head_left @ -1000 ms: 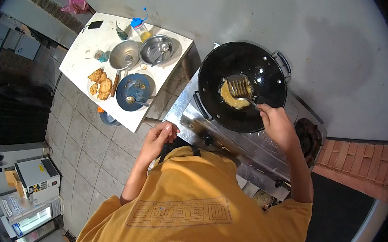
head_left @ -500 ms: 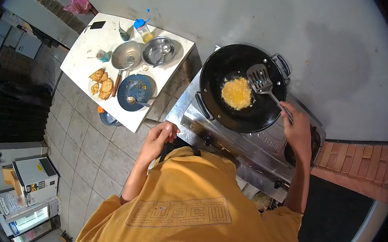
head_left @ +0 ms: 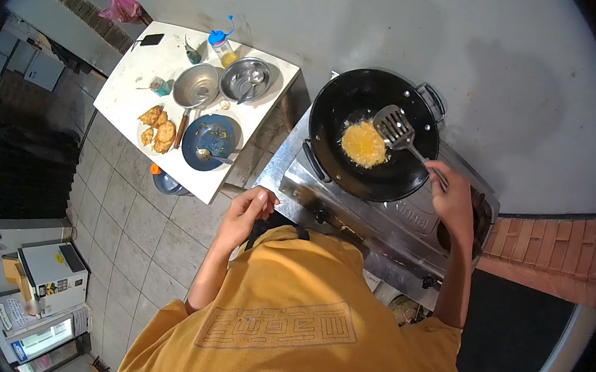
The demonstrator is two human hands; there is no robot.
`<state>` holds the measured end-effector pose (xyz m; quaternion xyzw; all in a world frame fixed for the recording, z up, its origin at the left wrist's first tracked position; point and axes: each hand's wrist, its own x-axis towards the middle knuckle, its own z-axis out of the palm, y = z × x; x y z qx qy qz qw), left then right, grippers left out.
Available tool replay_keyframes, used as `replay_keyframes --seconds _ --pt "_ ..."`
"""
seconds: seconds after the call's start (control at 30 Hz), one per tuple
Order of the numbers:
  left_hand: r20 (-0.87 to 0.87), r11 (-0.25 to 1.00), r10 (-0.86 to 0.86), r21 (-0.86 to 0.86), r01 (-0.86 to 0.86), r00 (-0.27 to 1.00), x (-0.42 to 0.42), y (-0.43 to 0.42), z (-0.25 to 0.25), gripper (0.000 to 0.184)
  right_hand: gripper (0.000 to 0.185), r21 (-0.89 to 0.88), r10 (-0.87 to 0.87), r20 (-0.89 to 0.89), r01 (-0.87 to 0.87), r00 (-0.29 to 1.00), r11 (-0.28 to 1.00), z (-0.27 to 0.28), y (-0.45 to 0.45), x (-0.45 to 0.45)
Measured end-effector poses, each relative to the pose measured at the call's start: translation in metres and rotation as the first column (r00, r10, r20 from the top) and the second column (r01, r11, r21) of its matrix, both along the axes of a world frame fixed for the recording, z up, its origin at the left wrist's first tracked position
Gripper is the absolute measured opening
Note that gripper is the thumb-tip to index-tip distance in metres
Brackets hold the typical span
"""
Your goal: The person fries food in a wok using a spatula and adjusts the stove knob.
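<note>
My right hand [head_left: 449, 192] is wrapped round the handle of a slotted turner [head_left: 394, 128]. The turner's metal head hangs over the right edge of a yellow frying patty [head_left: 363, 145]; whether it touches the patty I cannot tell. Oil bubbles around the patty in a black two-handled wok [head_left: 326, 113] on the stove. My left hand [head_left: 249, 208] rests by the stove's left front corner, fingers curled in, with no object visible in it.
Left of the stove, a white table [head_left: 126, 90] carries fried pieces [head_left: 164, 136], a blue-grey bowl [head_left: 202, 125] with a spoon, a steel saucepan [head_left: 194, 84], a steel bowl [head_left: 233, 79] and a blue-capped bottle [head_left: 219, 41]. The steel stove [head_left: 410, 218] stands against the wall.
My right hand has shifted slightly, bringing the turner's head a little down and left, closer over the patty's edge. My left hand stays in place.
</note>
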<state>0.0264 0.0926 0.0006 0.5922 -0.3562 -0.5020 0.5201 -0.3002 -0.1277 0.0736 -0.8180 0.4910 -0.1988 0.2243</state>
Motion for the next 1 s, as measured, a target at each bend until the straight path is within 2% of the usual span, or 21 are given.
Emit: replay_keyframes --seconds 0.03,0.07,0.1,0.13,0.17,0.23,0.27,0.33,0.37,0.43,0.5,0.57,0.6,0.63,0.7,0.77,0.83,0.87,0.93,1.0 --pt "0.004 1.0 -0.002 0.001 0.002 1.0 0.0 0.001 0.0 0.039 0.019 0.11 -0.007 0.058 0.0 0.998 0.994 0.002 -0.001 0.001" --pt "0.008 1.0 -0.003 0.003 0.003 1.0 0.0 0.001 0.0 0.039 0.019 0.108 0.0 0.057 -0.007 0.998 0.994 0.002 -0.002 0.0" --pt "0.006 1.0 0.004 0.001 -0.004 1.0 0.0 0.002 0.001 0.039 0.017 0.34 -0.102 0.137 0.05 0.985 0.939 0.001 -0.002 -0.004" --pt "0.005 1.0 0.007 0.0 -0.007 1.0 -0.002 0.002 0.002 0.039 0.017 0.557 -0.218 0.186 0.08 0.958 0.827 -0.001 -0.002 -0.007" --pt "0.003 1.0 0.009 0.0 -0.009 1.0 -0.003 0.002 0.002 0.039 0.017 0.555 -0.213 0.184 0.077 0.96 0.828 -0.007 -0.001 -0.009" --pt "0.01 1.0 -0.003 -0.003 0.003 1.0 -0.005 0.003 -0.002 0.04 0.017 0.581 -0.261 0.384 -0.012 0.886 0.814 -0.025 0.002 -0.015" --pt "0.021 1.0 -0.018 -0.004 0.018 1.0 -0.005 0.002 -0.003 0.04 0.017 0.578 -0.257 0.385 -0.014 0.886 0.816 -0.03 0.005 -0.015" --pt "0.022 1.0 -0.022 0.009 0.022 1.0 -0.008 0.0 0.001 0.04 0.018 0.482 -0.257 0.546 -0.048 0.798 0.875 -0.037 0.012 -0.009" --pt "0.022 0.999 -0.03 0.027 0.029 0.999 -0.009 0.0 0.003 0.041 0.018 0.48 -0.252 0.547 -0.053 0.798 0.875 -0.04 0.014 -0.008" --pt "0.019 0.998 -0.044 0.033 0.044 0.999 -0.009 0.0 0.006 0.039 0.023 0.512 -0.376 0.582 0.035 0.721 0.858 -0.044 0.018 -0.005" --pt "0.018 0.997 -0.065 0.038 0.064 0.998 -0.009 0.001 0.007 0.038 0.024 0.486 -0.374 0.594 0.053 0.712 0.872 -0.046 0.022 -0.001" --pt "0.064 0.957 -0.288 0.051 0.285 0.956 -0.009 0.006 0.007 0.034 0.024 0.461 -0.374 0.608 0.073 0.7 0.885 -0.049 0.024 0.004" --pt "0.117 0.899 -0.419 0.192 0.394 0.9 -0.008 0.009 0.023 0.028 0.023 0.424 -0.37 0.591 0.115 0.716 0.899 -0.052 0.025 0.006" --pt "0.122 0.899 -0.42 0.194 0.394 0.899 -0.008 0.01 0.024 0.028 0.021 0.385 -0.368 0.574 0.156 0.731 0.91 -0.053 0.026 0.009" --pt "0.232 0.751 -0.661 0.198 0.63 0.714 -0.011 0.016 0.023 0.029 0.019 0.328 -0.353 0.585 0.185 0.73 0.926 -0.052 0.027 0.021" --pt "0.245 0.738 -0.675 0.206 0.643 0.696 -0.019 0.02 0.014 0.034 0.017 0.274 -0.343 0.593 0.217 0.729 0.937 -0.054 0.028 0.033" --pt "0.33 0.818 -0.562 0.088 0.568 0.758 -0.03 0.02 0.013 0.031 0.014 0.16 -0.268 0.582 0.216 0.768 0.963 -0.056 0.028 0.04" --pt "0.331 0.817 -0.565 0.091 0.57 0.756 -0.03 0.018 0.012 0.031 0.014 0.173 -0.273 0.562 0.211 0.781 0.962 -0.056 0.028 0.041" --pt "0.305 0.763 -0.645 0.219 0.608 0.7 -0.03 0.016 0.011 0.029 0.014 0.164 -0.27 0.544 0.215 0.794 0.963 -0.05 0.033 0.047" --pt "0.268 0.73 -0.683 0.22 0.647 0.68 -0.026 0.014 0.011 0.027 0.014 0.151 -0.264 0.524 0.217 0.81 0.964 -0.042 0.037 0.052"
